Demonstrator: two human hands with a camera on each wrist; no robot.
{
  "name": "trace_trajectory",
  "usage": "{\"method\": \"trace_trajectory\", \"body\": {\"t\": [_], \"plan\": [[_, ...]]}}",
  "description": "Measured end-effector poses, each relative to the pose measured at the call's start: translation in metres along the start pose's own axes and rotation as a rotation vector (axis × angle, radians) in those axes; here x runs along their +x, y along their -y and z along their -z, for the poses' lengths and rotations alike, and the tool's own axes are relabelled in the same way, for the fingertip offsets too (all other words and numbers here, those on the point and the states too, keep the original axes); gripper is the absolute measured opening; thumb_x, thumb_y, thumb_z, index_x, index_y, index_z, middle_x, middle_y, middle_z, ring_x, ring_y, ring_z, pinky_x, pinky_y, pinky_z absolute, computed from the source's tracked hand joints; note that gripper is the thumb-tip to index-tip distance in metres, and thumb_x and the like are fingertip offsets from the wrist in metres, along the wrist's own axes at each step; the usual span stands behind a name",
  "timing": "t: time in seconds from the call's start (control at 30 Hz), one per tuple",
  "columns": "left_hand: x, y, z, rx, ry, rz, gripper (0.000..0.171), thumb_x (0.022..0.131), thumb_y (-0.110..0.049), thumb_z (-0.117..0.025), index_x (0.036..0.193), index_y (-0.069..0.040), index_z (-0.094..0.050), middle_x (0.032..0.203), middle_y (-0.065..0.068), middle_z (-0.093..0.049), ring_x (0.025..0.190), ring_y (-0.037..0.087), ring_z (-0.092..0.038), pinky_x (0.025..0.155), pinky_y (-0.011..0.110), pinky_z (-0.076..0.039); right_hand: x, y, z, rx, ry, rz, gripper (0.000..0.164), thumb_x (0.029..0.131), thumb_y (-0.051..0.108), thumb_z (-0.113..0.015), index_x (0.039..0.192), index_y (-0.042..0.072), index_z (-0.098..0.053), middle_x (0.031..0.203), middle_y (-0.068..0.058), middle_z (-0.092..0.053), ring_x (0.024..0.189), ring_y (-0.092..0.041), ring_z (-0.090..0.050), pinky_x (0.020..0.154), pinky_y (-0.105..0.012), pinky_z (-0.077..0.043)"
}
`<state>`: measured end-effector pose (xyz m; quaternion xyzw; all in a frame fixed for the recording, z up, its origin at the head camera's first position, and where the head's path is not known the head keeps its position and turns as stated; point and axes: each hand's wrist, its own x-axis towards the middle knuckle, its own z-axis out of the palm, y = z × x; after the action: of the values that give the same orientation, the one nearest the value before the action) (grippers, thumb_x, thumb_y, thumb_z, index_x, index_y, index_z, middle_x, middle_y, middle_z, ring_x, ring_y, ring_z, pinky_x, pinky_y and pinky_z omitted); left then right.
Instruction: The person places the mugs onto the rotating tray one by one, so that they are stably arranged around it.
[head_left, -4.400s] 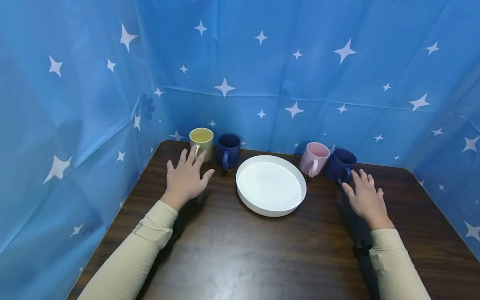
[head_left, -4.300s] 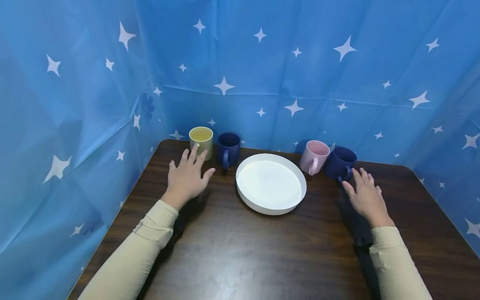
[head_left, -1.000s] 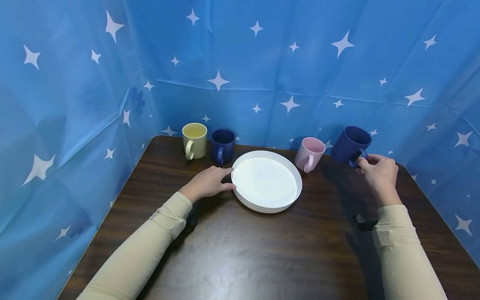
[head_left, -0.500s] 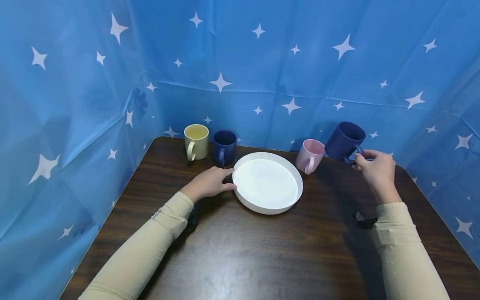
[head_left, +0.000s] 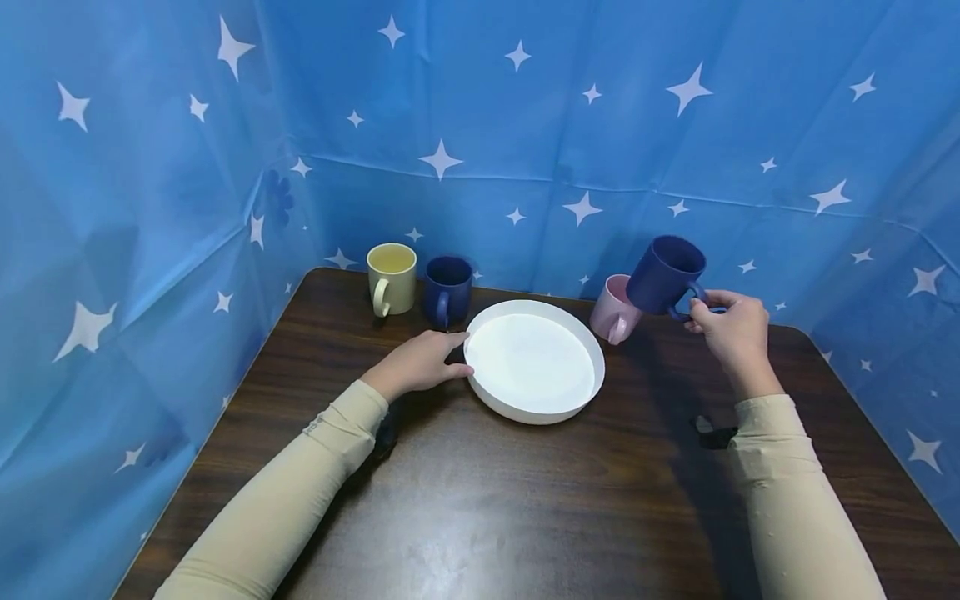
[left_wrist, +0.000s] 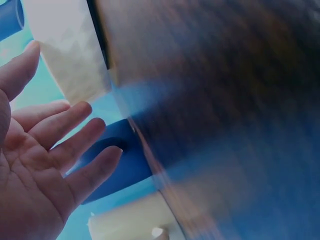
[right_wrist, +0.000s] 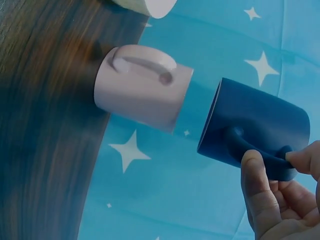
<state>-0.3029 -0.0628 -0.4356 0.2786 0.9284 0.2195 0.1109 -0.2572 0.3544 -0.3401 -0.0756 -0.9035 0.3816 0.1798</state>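
Note:
My right hand pinches the handle of a navy mug, which is raised off the table and slightly tilted. In the head view this mug covers part of a pink mug; a gap shows between the two mugs in the right wrist view. My left hand has its thumb and index finger at the left rim of a round white tray. Its fingers are spread and fairly straight in the left wrist view. The tray lies flat with nothing in it.
A yellow mug and a second navy mug stand side by side at the back left of the dark wooden table. A blue curtain with white stars hangs right behind the table's back edge and along both sides.
My left hand has gone from beside the yellow mug to the tray's rim. My right hand has taken the navy mug by its handle, lifted it, and carried it left toward the pink mug.

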Motion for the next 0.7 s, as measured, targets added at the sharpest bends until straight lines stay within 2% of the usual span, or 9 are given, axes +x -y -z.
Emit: {"method": "trace_trajectory", "body": {"t": [0.23,0.4,0.57,0.7], "plan": [[0.001,-0.002,0.001,0.004,0.003,0.003,0.067,0.102,-0.036,-0.064,0.153,0.000,-0.041,0.154,0.017,-0.046,0.141,0.030,-0.045,0.115,0.045,-0.037,0.001,0.006,-0.006,-0.007,0.027,0.021,0.042,0.102,0.024,-0.059,0.126,-0.009,-0.065,0.103,-0.026,-0.069,0.067,-0.004,-0.068,0.054,-0.021,-0.043],[0.000,-0.003,0.002,-0.006,0.011,0.005,0.068,0.102,-0.036,-0.064,0.153,0.000,-0.040,0.154,0.018,-0.045,0.142,0.030,-0.045,0.115,0.046,-0.036,0.003,0.012,-0.013,0.008,0.050,0.025,0.041,0.102,0.022,-0.059,0.126,-0.010,-0.065,0.104,-0.027,-0.069,0.066,0.001,-0.066,0.057,-0.020,-0.044],[-0.002,-0.003,0.002,-0.016,0.018,0.019,0.070,0.102,-0.037,-0.063,0.155,0.000,-0.037,0.156,0.017,-0.043,0.143,0.030,-0.043,0.115,0.046,-0.035,0.004,0.015,-0.019,0.024,0.072,0.024,0.039,0.102,0.022,-0.060,0.125,-0.008,-0.067,0.102,-0.025,-0.070,0.069,-0.005,-0.067,0.060,-0.022,-0.045],[-0.002,-0.003,0.003,-0.013,0.019,0.018,0.070,0.102,-0.037,-0.063,0.155,0.000,-0.036,0.156,0.018,-0.043,0.143,0.030,-0.043,0.115,0.046,-0.035,0.005,0.017,-0.025,0.020,0.087,0.028,0.037,0.101,0.022,-0.060,0.123,-0.006,-0.068,0.102,-0.024,-0.070,0.072,-0.011,-0.067,0.055,-0.025,-0.044]]}}
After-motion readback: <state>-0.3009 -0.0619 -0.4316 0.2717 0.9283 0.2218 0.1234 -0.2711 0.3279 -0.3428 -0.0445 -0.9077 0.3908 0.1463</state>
